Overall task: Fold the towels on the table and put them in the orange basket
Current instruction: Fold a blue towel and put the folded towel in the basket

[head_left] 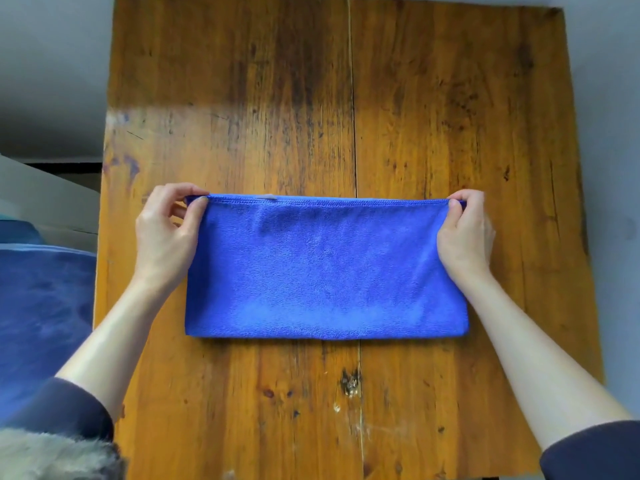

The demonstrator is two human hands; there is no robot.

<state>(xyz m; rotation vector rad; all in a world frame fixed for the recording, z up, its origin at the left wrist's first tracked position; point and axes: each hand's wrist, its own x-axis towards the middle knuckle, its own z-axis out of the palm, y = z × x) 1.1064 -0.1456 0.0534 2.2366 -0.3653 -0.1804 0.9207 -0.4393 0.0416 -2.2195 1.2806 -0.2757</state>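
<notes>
Head: worn wooden table (433, 98), grey floor (52, 64).

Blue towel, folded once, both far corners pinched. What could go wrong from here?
1. The left hand and right hand pinch only the far corners of the blue towel; if one pinch misses the lower layer, the layers may shift and the stitched edges misalign.
2. Lifting by the corners could let the middle sag and wrinkle the next fold.
3. No orange basket is in view, so the transfer would likely mean a reach off the wooden table, which may loosen the fold.
</notes>
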